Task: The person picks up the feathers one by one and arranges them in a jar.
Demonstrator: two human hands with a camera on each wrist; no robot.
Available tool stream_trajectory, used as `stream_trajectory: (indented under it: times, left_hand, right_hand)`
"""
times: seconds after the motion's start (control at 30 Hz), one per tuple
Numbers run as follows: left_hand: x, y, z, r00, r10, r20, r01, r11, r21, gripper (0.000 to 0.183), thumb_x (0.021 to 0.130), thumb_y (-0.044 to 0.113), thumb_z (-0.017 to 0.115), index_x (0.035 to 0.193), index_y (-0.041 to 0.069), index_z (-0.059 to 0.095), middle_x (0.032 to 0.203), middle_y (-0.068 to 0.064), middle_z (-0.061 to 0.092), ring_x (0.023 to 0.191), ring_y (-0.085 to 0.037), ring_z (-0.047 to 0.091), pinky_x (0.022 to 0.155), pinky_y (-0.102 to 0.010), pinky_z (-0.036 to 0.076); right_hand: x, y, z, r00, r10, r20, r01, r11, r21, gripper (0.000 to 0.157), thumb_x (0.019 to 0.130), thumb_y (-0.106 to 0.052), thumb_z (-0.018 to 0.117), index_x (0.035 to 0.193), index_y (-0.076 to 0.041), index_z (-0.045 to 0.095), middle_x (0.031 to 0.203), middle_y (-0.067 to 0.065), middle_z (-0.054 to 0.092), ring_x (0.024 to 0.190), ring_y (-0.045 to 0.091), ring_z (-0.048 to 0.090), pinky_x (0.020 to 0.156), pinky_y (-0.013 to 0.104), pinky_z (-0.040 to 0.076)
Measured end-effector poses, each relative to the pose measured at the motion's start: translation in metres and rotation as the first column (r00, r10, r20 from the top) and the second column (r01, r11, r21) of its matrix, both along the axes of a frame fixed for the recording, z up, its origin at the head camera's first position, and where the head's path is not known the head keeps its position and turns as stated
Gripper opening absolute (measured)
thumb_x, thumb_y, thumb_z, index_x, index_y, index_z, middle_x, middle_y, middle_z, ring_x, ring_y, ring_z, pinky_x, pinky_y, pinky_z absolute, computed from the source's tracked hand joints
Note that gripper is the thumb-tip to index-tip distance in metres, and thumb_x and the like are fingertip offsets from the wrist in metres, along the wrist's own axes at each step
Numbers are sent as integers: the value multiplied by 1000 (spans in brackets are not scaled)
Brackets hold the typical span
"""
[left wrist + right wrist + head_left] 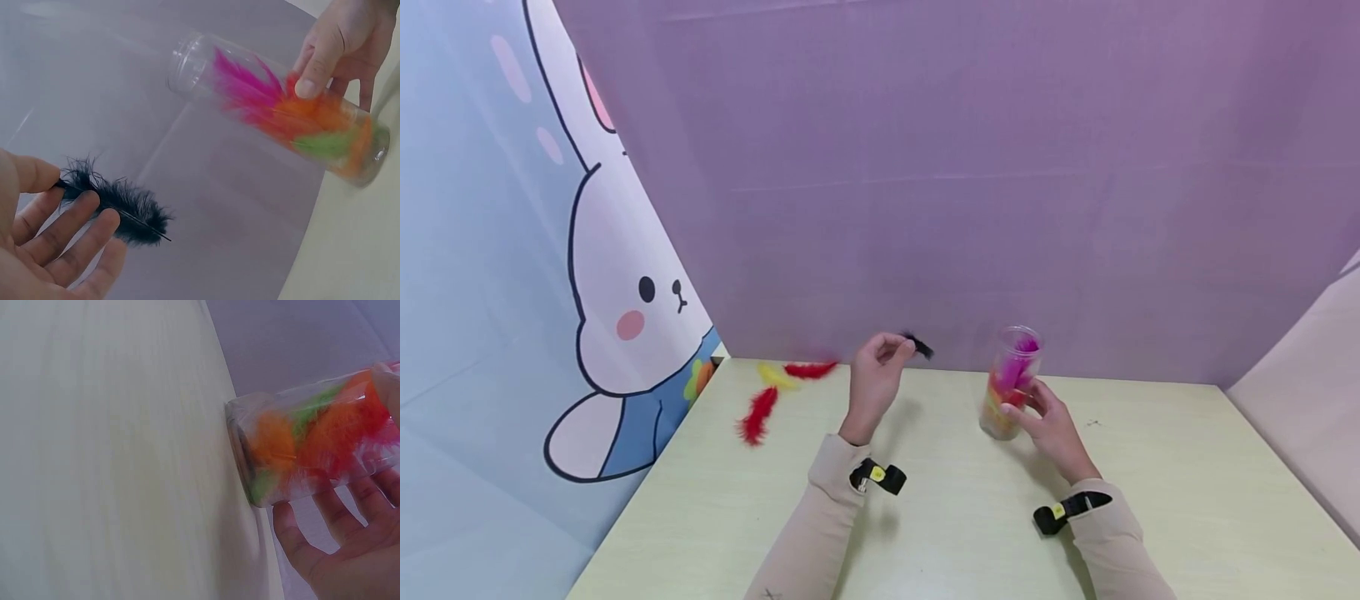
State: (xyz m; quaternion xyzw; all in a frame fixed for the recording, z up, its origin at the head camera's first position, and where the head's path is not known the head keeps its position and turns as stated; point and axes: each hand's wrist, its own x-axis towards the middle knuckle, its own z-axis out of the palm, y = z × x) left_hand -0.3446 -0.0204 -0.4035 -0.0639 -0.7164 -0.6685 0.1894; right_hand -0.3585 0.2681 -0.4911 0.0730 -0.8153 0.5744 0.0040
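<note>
My left hand pinches a black feather by one end between thumb and index finger. In the left wrist view the fluffy feather points toward the jar, apart from it. My right hand grips a clear plastic jar round its side, thumb on one face and fingers on the other. Inside the jar, a magenta feather stands nearest the mouth. Orange feathers and green ones fill the lower part. The jar's mouth has no lid on it.
Left of my left hand lie a red feather, a yellow feather and another red feather on the pale table. A purple cloth hangs behind the table. A rabbit-print cloth hangs at the left.
</note>
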Motion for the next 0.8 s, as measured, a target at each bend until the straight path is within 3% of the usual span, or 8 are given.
stream_trajectory:
  times: [0.37,0.63,0.8]
  left_hand:
    - [10,3,8,994,-71,-78,68,997,-49,18,99,25,69,104,8,70,106,-11,74,95,-19,69,84,-31,55]
    - [10,12,15,990,-109,-84,109,994,-7,14,99,20,69,101,6,69,99,-13,76,83,-11,68,73,-23,53]
    - [12,17,24,994,-71,-78,66,996,-63,15,99,24,69,100,9,70,97,-8,72,83,-13,62,73,-25,49]
  right_hand:
    - [1,0,0,1000,0,4,0,1000,-15,76,92,-45,74,154,-14,40,156,13,46,149,38,39,119,67,27]
    - [1,0,-1,1000,3,9,-3,1000,-13,77,93,-44,73,155,-15,38,158,13,44,149,38,38,119,67,27]
    - [1,0,0,1000,5,1,-5,1000,-19,77,93,-45,74,154,-14,40,157,13,45,149,38,38,119,66,28]
